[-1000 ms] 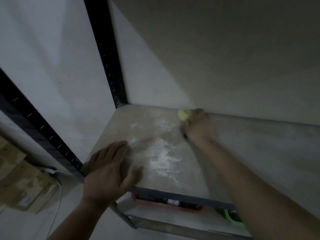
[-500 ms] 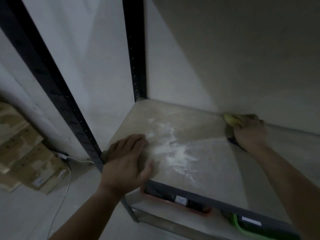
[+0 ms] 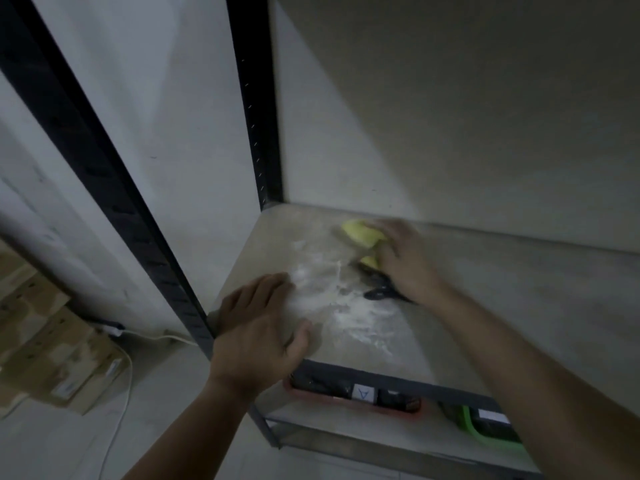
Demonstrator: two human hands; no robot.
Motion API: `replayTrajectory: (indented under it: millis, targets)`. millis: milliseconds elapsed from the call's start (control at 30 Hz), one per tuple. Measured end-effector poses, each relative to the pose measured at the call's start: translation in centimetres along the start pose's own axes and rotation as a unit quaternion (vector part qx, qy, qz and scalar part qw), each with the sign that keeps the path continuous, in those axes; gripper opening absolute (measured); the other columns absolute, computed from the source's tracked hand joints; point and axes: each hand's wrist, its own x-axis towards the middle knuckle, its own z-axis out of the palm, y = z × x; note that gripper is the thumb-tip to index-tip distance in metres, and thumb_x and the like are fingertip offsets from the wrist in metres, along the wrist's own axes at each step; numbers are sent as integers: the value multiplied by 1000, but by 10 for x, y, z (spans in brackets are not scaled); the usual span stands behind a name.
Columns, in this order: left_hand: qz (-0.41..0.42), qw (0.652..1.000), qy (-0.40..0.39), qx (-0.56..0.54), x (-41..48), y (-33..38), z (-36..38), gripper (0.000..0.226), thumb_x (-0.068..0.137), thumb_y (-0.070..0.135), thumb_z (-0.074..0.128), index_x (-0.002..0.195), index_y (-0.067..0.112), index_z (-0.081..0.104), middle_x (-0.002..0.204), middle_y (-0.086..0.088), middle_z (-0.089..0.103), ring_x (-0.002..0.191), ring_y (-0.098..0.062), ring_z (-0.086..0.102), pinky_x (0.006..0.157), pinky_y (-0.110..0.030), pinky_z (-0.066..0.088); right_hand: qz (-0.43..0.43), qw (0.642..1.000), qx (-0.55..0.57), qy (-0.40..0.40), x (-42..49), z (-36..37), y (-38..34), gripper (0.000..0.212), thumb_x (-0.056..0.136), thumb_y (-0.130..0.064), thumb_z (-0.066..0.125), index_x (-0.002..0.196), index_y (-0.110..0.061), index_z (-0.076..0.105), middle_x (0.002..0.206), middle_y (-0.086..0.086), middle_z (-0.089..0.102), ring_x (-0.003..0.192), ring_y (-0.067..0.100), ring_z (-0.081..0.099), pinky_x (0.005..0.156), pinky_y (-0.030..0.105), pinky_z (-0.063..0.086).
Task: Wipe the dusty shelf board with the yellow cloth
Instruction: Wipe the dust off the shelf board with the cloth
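The shelf board [image 3: 502,306] is pale grey, with a patch of white dust [image 3: 343,303] spread across its front left part. My right hand [image 3: 405,258] presses the yellow cloth [image 3: 362,233] onto the board near the back wall, just behind the dust; most of the cloth is hidden under the palm. A dark edge [image 3: 381,292] shows beneath that hand; I cannot tell what it is. My left hand [image 3: 259,327] lies flat, fingers apart, on the board's front left corner, touching the dust's edge.
Black perforated uprights [image 3: 256,116] frame the shelf at left. Below the board, a red tray [image 3: 349,396] and a green bin [image 3: 485,427] sit on a lower shelf. Cardboard boxes [image 3: 52,344] and a white cable [image 3: 128,375] lie on the floor at left.
My right hand slid the cloth from the back wall leftward and forward, toward the dust. The left hand stayed planted on the corner. The view shifted.
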Motion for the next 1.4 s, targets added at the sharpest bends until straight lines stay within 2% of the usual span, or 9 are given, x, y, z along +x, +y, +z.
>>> replayTrajectory:
  millis: [167,400,567,667,767,867,1133,1267,1400]
  targets:
    - [-6,1000,-2,-12,-1,1,-1,53,91,56,52,122,16,67,133,-2,65,124,-28,62,101,-41,45,244,949,-188,63,-47,-74,73,51,83,-41,38,126,-21,58,130,16,56,109,38,57,97,47,47]
    - [-11,999,-27,-16,-1,0,-1,61,95,62,41,129,17,63,137,-1,62,127,-29,58,103,-41,42,178,931,-316,32,-83,-7,20,49,92,-37,45,138,-24,43,144,10,44,117,35,48,101,46,40]
    - [-3,999,-32,-6,0,1,-4,60,96,62,38,128,18,64,135,-1,62,125,-28,59,100,-40,41,86,975,-206,-17,-67,35,-49,45,94,-26,46,139,-28,45,144,0,42,121,23,45,99,31,34]
    - [-6,999,-44,-11,1,1,-6,63,96,63,35,130,18,64,138,0,60,128,-26,57,103,-40,43,137,982,-128,11,-68,-7,-34,43,97,-17,45,139,-24,48,139,6,50,116,23,52,94,24,36]
    - [-12,999,-48,-8,0,3,-4,65,97,62,33,131,18,64,140,0,60,130,-27,56,104,-42,39,236,961,-99,109,-92,-64,7,37,95,-19,49,132,-19,53,129,15,58,106,34,62,98,46,48]
    - [-7,999,-37,-8,0,2,-1,61,97,60,36,128,16,66,137,-2,62,127,-28,57,102,-42,41,313,932,-170,72,-130,-86,33,40,94,-19,53,132,-8,54,136,21,46,113,38,53,101,42,43]
    - [-1,1000,-24,-7,1,-1,3,52,97,52,44,127,16,66,135,-3,63,126,-29,58,99,-44,43,209,937,-273,67,-124,23,-27,49,90,-41,46,134,-22,39,141,11,38,119,32,40,100,42,34]
    - [4,1000,-30,-7,2,0,0,52,98,54,42,125,15,65,133,-6,63,123,-31,59,97,-45,46,181,967,-180,4,-78,73,-71,53,91,-35,48,141,-24,34,148,9,29,127,31,33,108,43,31]
    - [-3,999,-31,-13,2,0,0,55,97,56,39,127,17,64,134,-4,62,124,-31,58,99,-45,46,168,983,-58,36,-69,26,-48,47,91,-18,52,137,-19,46,131,8,52,110,26,54,95,38,45]
